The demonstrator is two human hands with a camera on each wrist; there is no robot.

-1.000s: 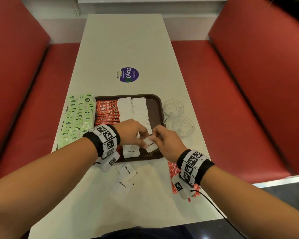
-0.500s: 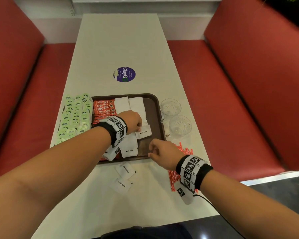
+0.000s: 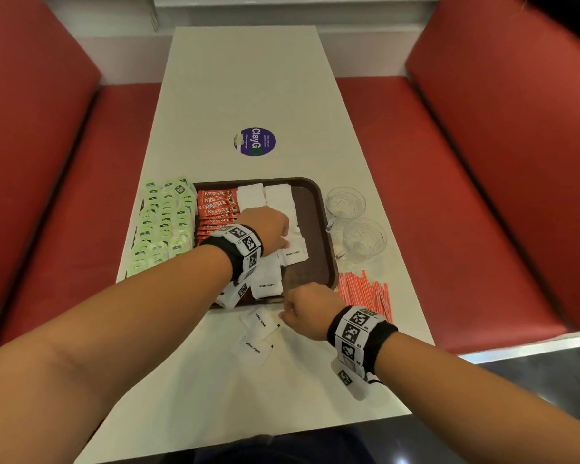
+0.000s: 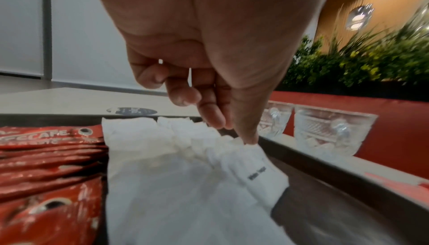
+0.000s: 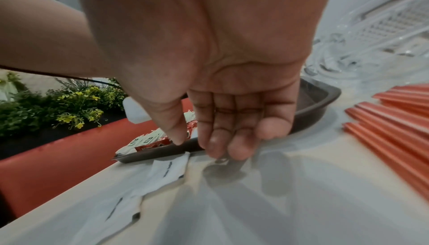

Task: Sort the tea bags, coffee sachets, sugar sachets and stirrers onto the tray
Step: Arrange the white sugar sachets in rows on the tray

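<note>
A: Head view: the left hand [image 3: 269, 229] is seen pressing a sugar sachet [image 3: 294, 253] into the tray [image 3: 318, 249]; two loose sachets [image 3: 254, 339] lie on the worktop [image 3: 248, 78].

B: Left wrist: straight fingertips [image 4: 249, 136] are laid on it. Right wrist: the right hand [image 5: 232, 120] is held relaxed, grasping nothing; an edge-first pinch is advised.

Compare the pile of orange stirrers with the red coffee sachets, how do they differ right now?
The stirrers lie on the bare table, right of the tray; the coffee sachets sit inside the tray. The stirrers are thin, plain sticks fanned loosely; the coffee sachets are flat printed packets stacked in an overlapping column. Both are reddish, and neither is touched by a hand.
</note>
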